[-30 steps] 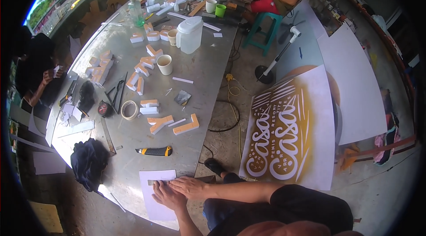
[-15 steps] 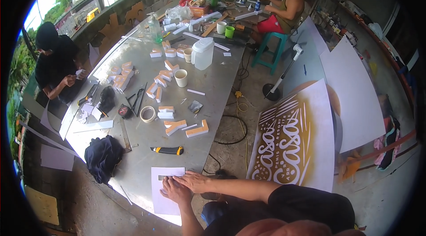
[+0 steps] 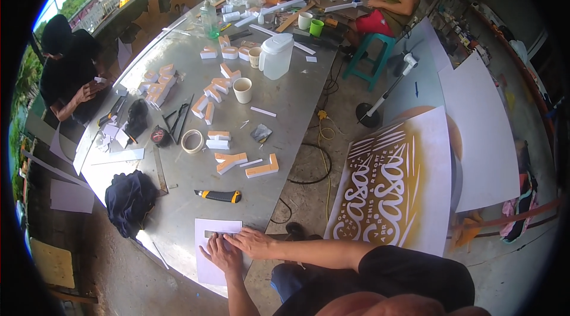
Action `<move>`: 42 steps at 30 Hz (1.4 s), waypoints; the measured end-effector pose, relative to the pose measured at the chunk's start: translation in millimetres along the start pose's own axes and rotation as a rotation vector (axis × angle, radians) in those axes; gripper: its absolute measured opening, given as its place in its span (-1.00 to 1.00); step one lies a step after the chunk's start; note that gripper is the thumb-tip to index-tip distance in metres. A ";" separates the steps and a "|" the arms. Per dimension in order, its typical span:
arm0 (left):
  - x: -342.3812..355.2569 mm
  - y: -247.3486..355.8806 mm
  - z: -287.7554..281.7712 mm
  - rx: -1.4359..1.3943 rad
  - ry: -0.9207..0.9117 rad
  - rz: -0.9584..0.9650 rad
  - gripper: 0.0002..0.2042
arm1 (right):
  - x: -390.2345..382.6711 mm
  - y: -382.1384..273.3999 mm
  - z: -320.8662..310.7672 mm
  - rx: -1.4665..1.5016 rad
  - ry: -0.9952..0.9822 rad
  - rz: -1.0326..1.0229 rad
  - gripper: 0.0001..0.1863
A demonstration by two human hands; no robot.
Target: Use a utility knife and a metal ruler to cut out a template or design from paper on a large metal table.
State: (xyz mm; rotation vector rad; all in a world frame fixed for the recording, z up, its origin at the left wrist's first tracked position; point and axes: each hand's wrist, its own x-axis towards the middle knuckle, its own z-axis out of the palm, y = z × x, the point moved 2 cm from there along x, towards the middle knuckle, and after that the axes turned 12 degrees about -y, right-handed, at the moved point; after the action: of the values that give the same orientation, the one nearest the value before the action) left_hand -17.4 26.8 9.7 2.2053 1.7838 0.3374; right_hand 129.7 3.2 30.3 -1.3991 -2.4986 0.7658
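Note:
A white sheet (image 3: 208, 268) lies at the near end of the metal table. Both my hands rest on it, close together, beside a small dark grey rectangle (image 3: 211, 234) near its top; I cannot tell whether that is a cut-out or a separate piece. My left hand (image 3: 224, 255) lies with its fingers spread over the sheet below the rectangle. From the right, my right hand (image 3: 254, 243) reaches across the sheet's edge, fingers stretched toward the left hand's fingertips. Just beyond the sheet sits a yellow and black utility knife (image 3: 218, 196), touched by neither hand.
White-sided block letters (image 3: 230, 163), a tape roll (image 3: 192, 141), a paper cup (image 3: 242, 90) and a plastic pitcher (image 3: 276, 57) stand farther up the table. Dark cloth (image 3: 130, 202) lies at left. Two other people work at the table's far sides. A painted sign (image 3: 392, 185) leans at right.
The whole view has shifted and turned slightly. My hands stay on the sheet, with the left fingers spread a little wider. The person at left has moved their hands slightly.

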 end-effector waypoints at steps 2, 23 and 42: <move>-5.2 -2.8 4.0 0.005 0.017 -0.006 -0.72 | -2.0 -1.9 0.0 0.000 -0.030 -0.011 -0.27; 9.8 -1.3 8.7 -0.019 0.062 -0.034 -0.65 | 85.4 122.1 -71.5 -0.162 0.219 0.130 -0.48; 7.5 -2.2 10.7 -0.070 -0.002 -0.058 -0.62 | 26.6 60.5 -70.8 0.469 -0.034 0.065 -0.50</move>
State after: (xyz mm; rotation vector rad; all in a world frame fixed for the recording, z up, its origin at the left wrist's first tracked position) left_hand -14.1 33.8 -1.0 2.1014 1.8026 0.3785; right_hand 188.0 75.8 57.0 -1.3025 -2.1063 1.2931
